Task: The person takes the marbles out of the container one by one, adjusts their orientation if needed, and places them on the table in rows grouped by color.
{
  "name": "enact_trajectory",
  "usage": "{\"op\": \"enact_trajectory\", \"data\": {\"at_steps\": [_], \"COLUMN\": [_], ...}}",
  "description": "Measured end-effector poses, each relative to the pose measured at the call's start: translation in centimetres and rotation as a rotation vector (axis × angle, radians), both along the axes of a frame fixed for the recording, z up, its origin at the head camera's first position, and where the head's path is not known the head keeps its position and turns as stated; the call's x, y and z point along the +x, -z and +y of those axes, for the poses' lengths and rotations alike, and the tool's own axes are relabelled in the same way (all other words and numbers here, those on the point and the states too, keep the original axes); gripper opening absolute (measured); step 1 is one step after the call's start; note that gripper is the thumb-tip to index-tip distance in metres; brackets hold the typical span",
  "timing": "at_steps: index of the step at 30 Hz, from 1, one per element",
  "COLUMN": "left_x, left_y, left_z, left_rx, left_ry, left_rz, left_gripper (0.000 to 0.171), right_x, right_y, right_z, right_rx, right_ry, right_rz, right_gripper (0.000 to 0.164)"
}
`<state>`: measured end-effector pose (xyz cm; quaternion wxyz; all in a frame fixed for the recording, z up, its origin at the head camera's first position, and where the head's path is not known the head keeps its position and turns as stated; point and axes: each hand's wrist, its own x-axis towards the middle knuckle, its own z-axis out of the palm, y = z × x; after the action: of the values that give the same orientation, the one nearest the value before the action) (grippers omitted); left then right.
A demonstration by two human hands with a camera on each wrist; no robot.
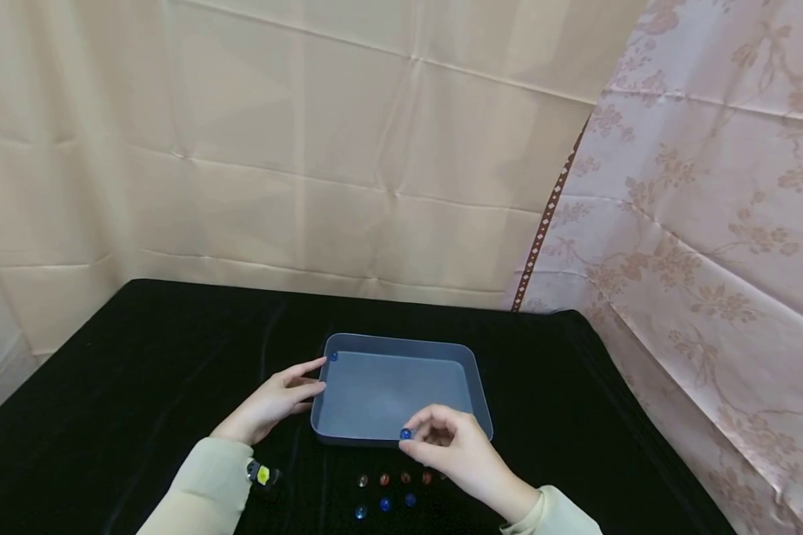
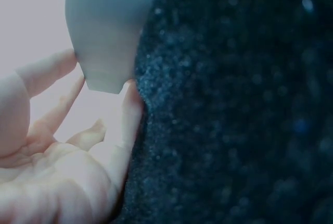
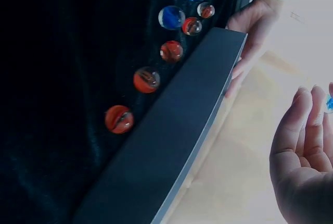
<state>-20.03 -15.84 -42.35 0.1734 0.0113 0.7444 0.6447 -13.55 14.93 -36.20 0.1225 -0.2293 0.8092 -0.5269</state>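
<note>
A blue glass marble [image 1: 406, 434] is pinched between the thumb and fingers of my right hand [image 1: 465, 453], above the near right edge of a grey-blue rectangular tray [image 1: 395, 394]. In the right wrist view that marble [image 3: 329, 104] shows only partly, at the frame's edge. My left hand [image 1: 271, 405] touches the tray's left side with extended fingers; the left wrist view shows its fingertips against the tray's outer wall [image 2: 106, 52]. One blue marble [image 1: 334, 357] lies inside the tray, in its far left corner.
On the black cloth [image 1: 194, 386] in front of the tray lie two rows of marbles: red-orange and clear ones [image 3: 146, 79] nearer the tray, blue ones [image 3: 171, 17] closer to me. Behind the table hangs a beige curtain [image 1: 308, 148], with a floral one [image 1: 709, 186] at the right.
</note>
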Motion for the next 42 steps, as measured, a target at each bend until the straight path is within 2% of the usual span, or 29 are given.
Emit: {"op": "enact_trajectory", "data": {"at_steps": [8,16,19,27,30,35,42], "left_x": [-0.1,-0.2,-0.2,-0.2,-0.2,-0.2,0.0], "left_y": [-0.1,0.2,0.3,0.5,0.5,0.5,0.3], "left_z": [-0.4,-0.3,-0.2,-0.1,-0.1,-0.2,-0.1], "left_rx": [0.002,0.003,0.007,0.008,0.009,0.013,0.013], "left_ry": [0.012,0.008,0.006,0.007,0.01,0.011,0.017], "left_rz": [0.002,0.0,-0.001,-0.006,-0.004,-0.001,0.001], "left_gripper": [0.059,0.058,0.058,0.058,0.059,0.059,0.059], "right_x": [0.2,0.7,0.9,1.3,1.4,1.5,1.4], "right_y": [0.6,1.9,2.5,4.1,4.5,5.0,5.2], "right_z": [1.7,3.6,4.2,5.2,5.2,5.2,5.0], "right_rx": [-0.016,0.004,0.014,0.045,0.056,0.058,0.083], "right_ry": [0.025,0.038,0.037,-0.012,-0.029,-0.062,-0.099], "right_rz": [0.029,0.024,-0.012,-0.213,-0.237,-0.206,-0.251], "right_gripper": [0.021,0.02,0.021,0.022,0.021,0.018,0.015]}}
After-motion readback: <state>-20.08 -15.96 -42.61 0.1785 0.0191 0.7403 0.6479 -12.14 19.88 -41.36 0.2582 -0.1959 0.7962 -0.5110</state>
